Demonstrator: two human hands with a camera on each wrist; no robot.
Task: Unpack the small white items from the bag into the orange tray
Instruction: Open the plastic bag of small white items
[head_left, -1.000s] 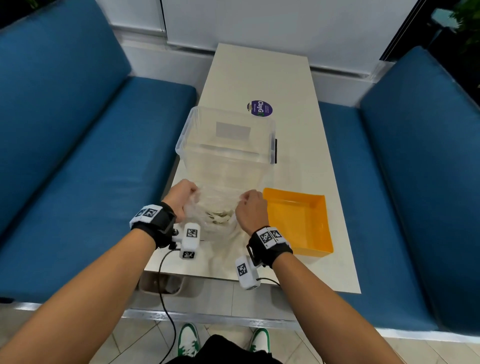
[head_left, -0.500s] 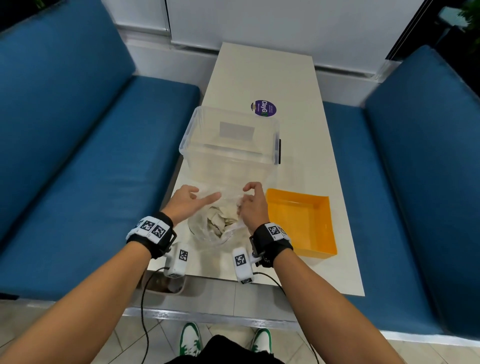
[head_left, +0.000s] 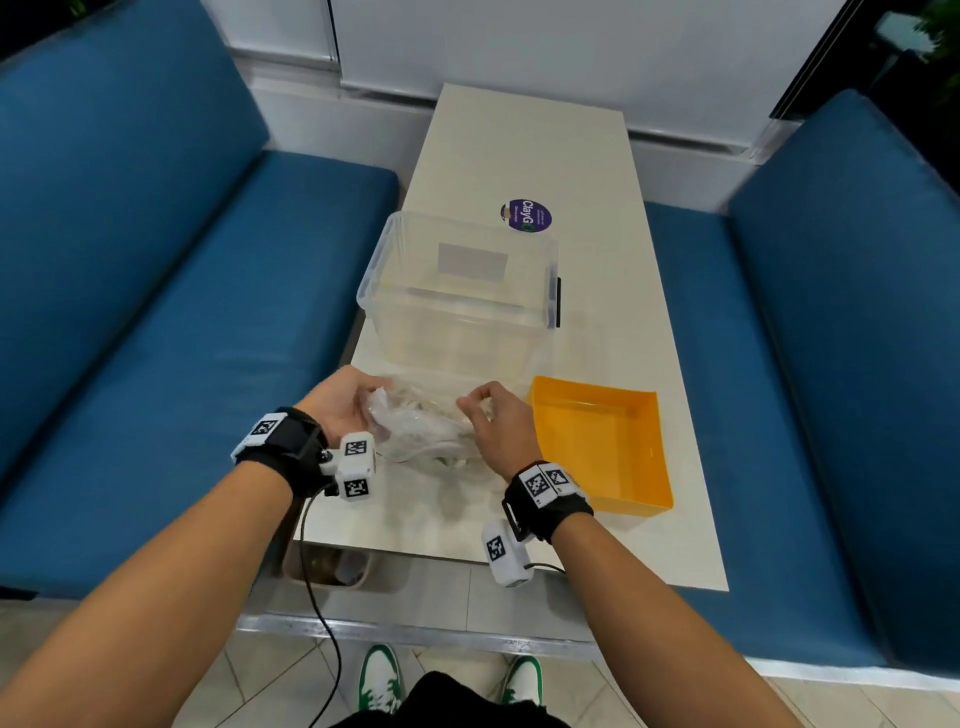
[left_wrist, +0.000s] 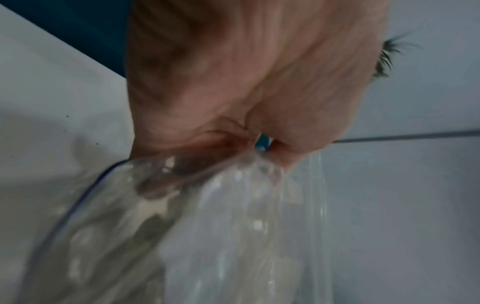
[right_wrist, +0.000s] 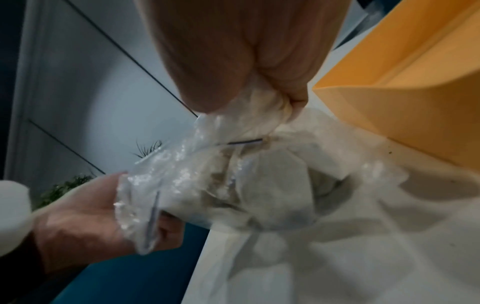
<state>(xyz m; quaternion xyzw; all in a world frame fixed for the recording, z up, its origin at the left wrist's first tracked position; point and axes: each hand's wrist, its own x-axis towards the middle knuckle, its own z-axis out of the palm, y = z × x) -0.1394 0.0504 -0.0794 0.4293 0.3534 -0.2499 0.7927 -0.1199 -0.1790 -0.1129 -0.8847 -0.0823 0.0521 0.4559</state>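
A clear plastic bag (head_left: 421, 426) with several small white items (right_wrist: 272, 185) inside lies on the white table (head_left: 613, 312) between my hands. My left hand (head_left: 345, 410) grips the bag's left edge (left_wrist: 213, 168), fingers curled under the plastic. On the other side, my right hand (head_left: 493, 415) pinches a bunched part of the bag (right_wrist: 262, 115). The orange tray (head_left: 639, 488) sits just right of my right hand and has nothing in it.
A large clear plastic bin (head_left: 457, 291) stands right behind the bag. A round purple sticker (head_left: 525, 215) lies beyond it. Blue benches (head_left: 156, 312) flank the table on both sides. A small bin (head_left: 332, 566) sits under the table's near edge.
Both hands let go of the raised bag, then took hold of it again lower down. The bag now lies tilted on its side between them.
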